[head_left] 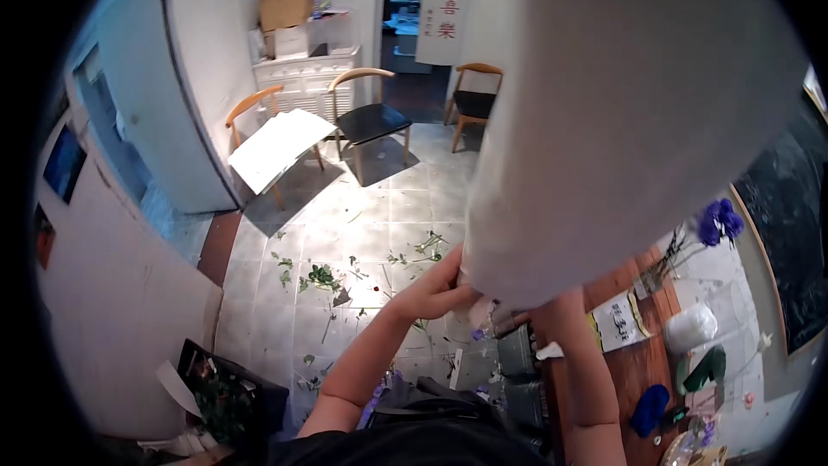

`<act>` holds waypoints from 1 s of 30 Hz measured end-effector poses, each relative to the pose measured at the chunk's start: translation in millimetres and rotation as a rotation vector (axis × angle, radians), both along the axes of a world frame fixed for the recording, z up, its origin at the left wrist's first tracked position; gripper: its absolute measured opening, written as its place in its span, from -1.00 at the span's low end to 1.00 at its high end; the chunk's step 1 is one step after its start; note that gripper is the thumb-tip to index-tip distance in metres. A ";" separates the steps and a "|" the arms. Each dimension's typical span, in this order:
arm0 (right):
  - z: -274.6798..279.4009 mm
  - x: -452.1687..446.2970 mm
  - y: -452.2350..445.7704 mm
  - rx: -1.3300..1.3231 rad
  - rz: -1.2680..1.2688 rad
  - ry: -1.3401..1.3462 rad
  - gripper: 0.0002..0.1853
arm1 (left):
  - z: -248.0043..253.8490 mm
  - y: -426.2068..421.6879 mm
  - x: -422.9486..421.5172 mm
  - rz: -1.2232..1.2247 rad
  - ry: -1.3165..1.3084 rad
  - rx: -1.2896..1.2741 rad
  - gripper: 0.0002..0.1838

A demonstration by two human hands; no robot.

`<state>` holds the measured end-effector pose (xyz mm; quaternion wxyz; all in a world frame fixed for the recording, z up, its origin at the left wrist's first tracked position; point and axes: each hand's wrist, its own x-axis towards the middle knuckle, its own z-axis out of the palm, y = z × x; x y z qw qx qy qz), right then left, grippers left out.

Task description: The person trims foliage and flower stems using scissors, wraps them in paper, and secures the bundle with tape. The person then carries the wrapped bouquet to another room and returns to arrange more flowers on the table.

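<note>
A large white wrapped bundle (621, 121), like a sheet of paper or cloth, fills the upper right of the head view. My left hand (440, 286) is closed around its lower left edge, with the thumb toward the bottom tip. Under the bundle's lower end is my right hand (559, 312), its fingers hidden behind the white material. Something pale and small pokes out between the two hands, too blurred to name.
A wooden table (634, 371) at the right bears a printed packet (619, 321), a blue ribbon roll (649, 410) and purple flowers (720, 223). Cut leaves (321, 276) litter the tiled floor. Chairs (373, 122) stand ahead; a black bin (226, 393) is lower left.
</note>
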<state>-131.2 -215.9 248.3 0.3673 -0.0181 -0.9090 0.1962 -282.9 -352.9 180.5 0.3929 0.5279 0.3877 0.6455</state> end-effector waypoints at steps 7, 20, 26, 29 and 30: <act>-24.2 -98.1 -2.1 -0.521 0.392 -0.171 -0.47 | -18.6 -37.2 -51.5 0.004 -0.130 0.099 -0.34; -87.3 -344.5 -15.8 -0.697 0.748 -0.337 0.25 | -43.0 -51.7 -205.1 0.542 -0.179 -0.186 -0.36; -117.4 -465.8 -26.9 -0.757 0.762 -0.409 -0.10 | -58.5 -77.6 -309.7 0.768 -0.130 -0.236 -0.33; -121.2 -513.7 -52.5 -0.971 0.959 -0.548 -0.26 | -78.6 -95.0 -346.5 0.834 -0.125 -0.211 -0.36; -120.9 -532.1 -63.0 -1.057 1.033 -0.615 -0.30 | -74.5 -104.0 -360.6 0.840 -0.142 -0.177 -0.37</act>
